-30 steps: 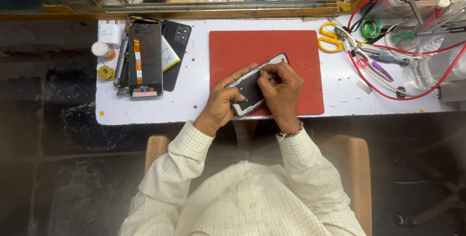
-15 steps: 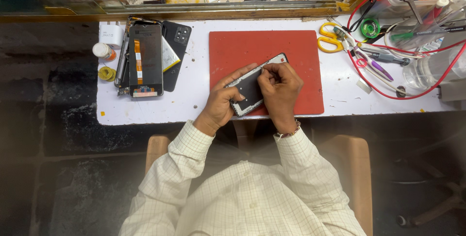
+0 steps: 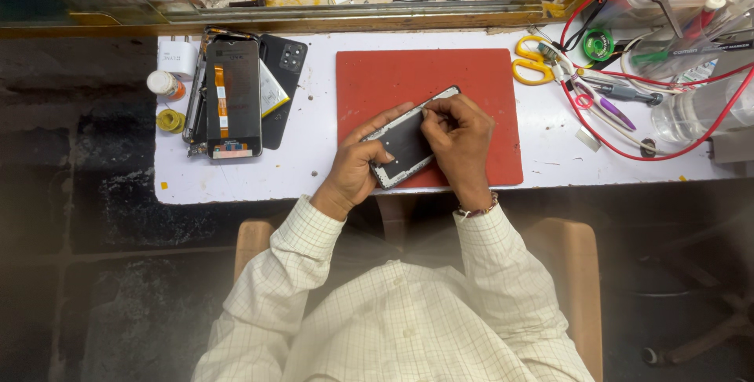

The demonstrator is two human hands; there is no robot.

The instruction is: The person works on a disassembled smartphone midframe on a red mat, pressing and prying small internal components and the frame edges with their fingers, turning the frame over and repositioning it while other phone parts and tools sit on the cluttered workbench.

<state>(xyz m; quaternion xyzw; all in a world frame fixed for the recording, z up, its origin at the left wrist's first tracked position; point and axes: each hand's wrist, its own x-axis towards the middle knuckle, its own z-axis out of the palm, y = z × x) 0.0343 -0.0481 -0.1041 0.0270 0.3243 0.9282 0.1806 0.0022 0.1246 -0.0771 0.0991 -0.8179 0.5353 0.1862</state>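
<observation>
Seen from above, you sit at a white table (image 3: 314, 170) with a red mat (image 3: 471, 76) at the centre of the frame. Both your hands meet over the mat's lower edge, on an opened phone (image 3: 408, 142) lying tilted, its dark inner face up.

Your left hand (image 3: 357, 166) is curled around the phone's lower left end, thumb on top and fingers wrapped under its upper edge, gripping it firmly. Your right hand (image 3: 459, 135) is closed into a pinch, fingertips (image 3: 428, 115) pressed against the phone's upper right part. Whether they hold a small tool or part, you cannot tell; it is too small to make out.

Compared with the pictures from half a second and a second ago, almost nothing has changed: the phone lies at the same angle on the same spot, and both hands hold the same grips. That suggests slow, fine work at one point of the phone, not a move to another thing.

In the upper left of the frame lies a dismantled phone (image 3: 233, 98), untouched. In the upper right sit yellow scissors (image 3: 534, 60) and red cables (image 3: 628, 146), well apart from your hands.
</observation>
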